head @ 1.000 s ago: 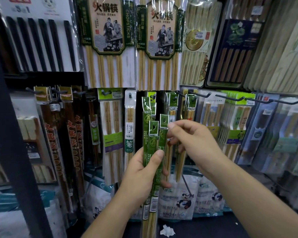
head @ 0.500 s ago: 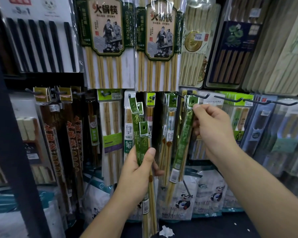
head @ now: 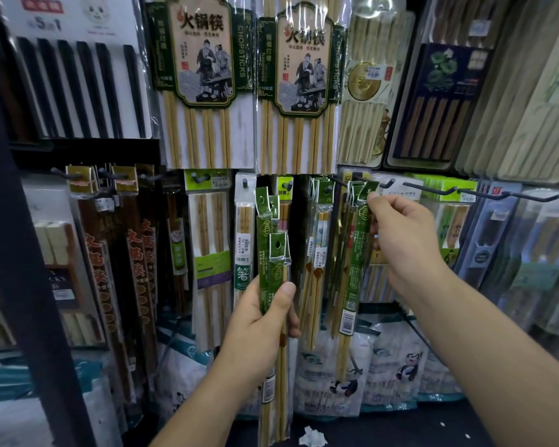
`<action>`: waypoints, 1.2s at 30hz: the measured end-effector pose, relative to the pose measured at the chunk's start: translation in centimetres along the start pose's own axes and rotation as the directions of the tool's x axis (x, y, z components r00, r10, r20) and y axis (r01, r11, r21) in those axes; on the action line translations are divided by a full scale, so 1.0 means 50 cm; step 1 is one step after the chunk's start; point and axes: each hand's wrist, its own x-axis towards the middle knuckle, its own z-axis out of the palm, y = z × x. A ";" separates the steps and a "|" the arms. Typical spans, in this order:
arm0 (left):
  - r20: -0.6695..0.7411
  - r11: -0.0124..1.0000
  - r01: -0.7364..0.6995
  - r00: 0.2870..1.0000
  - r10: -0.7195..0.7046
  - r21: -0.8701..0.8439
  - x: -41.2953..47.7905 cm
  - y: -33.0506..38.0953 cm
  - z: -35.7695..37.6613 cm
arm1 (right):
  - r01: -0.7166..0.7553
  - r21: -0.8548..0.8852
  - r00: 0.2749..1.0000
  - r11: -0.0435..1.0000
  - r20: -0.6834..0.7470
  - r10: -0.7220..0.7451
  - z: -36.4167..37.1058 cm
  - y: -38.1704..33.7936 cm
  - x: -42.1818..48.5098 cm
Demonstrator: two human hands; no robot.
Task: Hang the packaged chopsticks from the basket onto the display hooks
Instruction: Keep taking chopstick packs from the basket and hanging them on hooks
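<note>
Pinching the header card of one green chopstick pack [head: 355, 253] with the right grip [head: 404, 240], thumb and fingertips [head: 373, 197] pressing together on the card, just under the black display hook [head: 388, 183] in the lower row. Letting the long body of the pack dangle below, leaning a little to the left, beside the matching hung packs [head: 347, 221]. Hiding the punched hole behind the fingers, so no telling about it being over the wire or just short of it.

Clutching the spare packs [head: 273, 253] in the left grip [head: 259, 324], fingers and thumb curling round their middles, headers fanning upward at different heights, well to the left of the hook. Not showing the basket anywhere.

Probably working through the middle of the job, judging by the packs waiting in the left grip.

For doing this step well:
- Pinching only the edge of the header, leaving the hole uncovered.
- Lifting it slightly above the upturned hook tip before sliding it back along the wire.
- Keeping the card square to the wire rather than twisting it, thin plastic probably tearing easily at the hole.
- Pushing back to meet the hung packs, printed face forward like theirs.
- Releasing only after feeling the weight settling on the wire.
- Holding the spare packs clear meanwhile, avoiding snagging neighbouring hooks.
</note>
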 end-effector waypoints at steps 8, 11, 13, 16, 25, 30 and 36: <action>0.030 1.000 -0.002 1.000 0.003 -0.024 -0.004 0.008 0.003 | 0.025 -0.014 1.000 1.000 -0.002 -0.025 0.004 0.005 0.005; 0.027 0.999 -0.001 1.000 0.002 -0.041 -0.004 0.009 0.004 | 0.007 -0.038 1.000 0.999 0.000 -0.007 0.003 0.017 0.008; 0.028 0.999 0.002 1.000 -0.001 -0.039 -0.003 0.008 0.002 | 0.005 -0.040 1.000 0.999 -0.012 -0.006 0.000 0.027 0.009; 0.030 0.999 0.015 0.999 -0.013 -0.047 -0.002 0.008 -0.001 | 0.049 -0.033 0.996 0.998 -0.068 -0.052 -0.002 0.041 -0.002; 0.030 0.991 0.013 1.000 -0.009 -0.136 -0.001 0.015 0.009 | 0.173 -0.176 0.878 0.969 0.474 -0.071 0.026 0.043 -0.111; 0.069 0.991 -0.012 0.997 0.021 -0.130 -0.001 0.008 0.007 | 0.158 -0.096 0.850 0.983 0.521 -0.085 0.036 0.043 -0.127; -0.018 0.991 0.033 0.999 -0.036 -0.128 0.005 -0.003 -0.001 | 0.120 -0.039 0.967 0.992 0.232 -0.108 0.017 0.017 -0.089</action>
